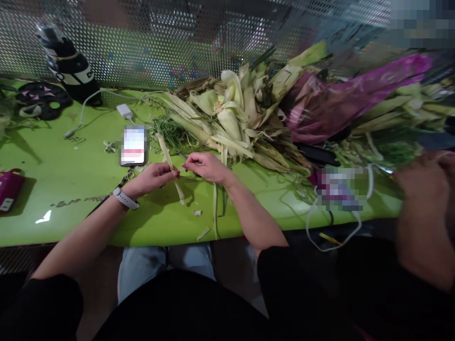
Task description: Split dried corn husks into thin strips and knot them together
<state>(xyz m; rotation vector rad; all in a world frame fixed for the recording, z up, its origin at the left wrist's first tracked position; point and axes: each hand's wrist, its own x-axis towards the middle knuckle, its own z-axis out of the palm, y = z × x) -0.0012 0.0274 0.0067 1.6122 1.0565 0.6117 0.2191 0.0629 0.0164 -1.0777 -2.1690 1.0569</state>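
My left hand [153, 179] is closed, pinching a long pale strip of corn husk [165, 148] that stands out above and below the fingers. Just to its right, my right hand [210, 166] is closed around a small, thin, dark tool [182, 155]. Its tip points toward the strip; most of it is hidden by the fingers, so the kind cannot be told. Beyond my hands lies a big heap of corn husks [231, 121], with thin green stalks [168, 130] at its left side. Small husk scraps [204, 233] lie on the green table [149, 227] in front.
A phone [133, 146], white charger [124, 112] with cable, and dark bottle [73, 66] stand or lie to the left. A magenta case [10, 189] sits far left. At right are a pink plastic bag [327, 109], a dark phone [320, 154] and a co-worker's hand [423, 175]. Perforated metal [142, 42] rises behind.
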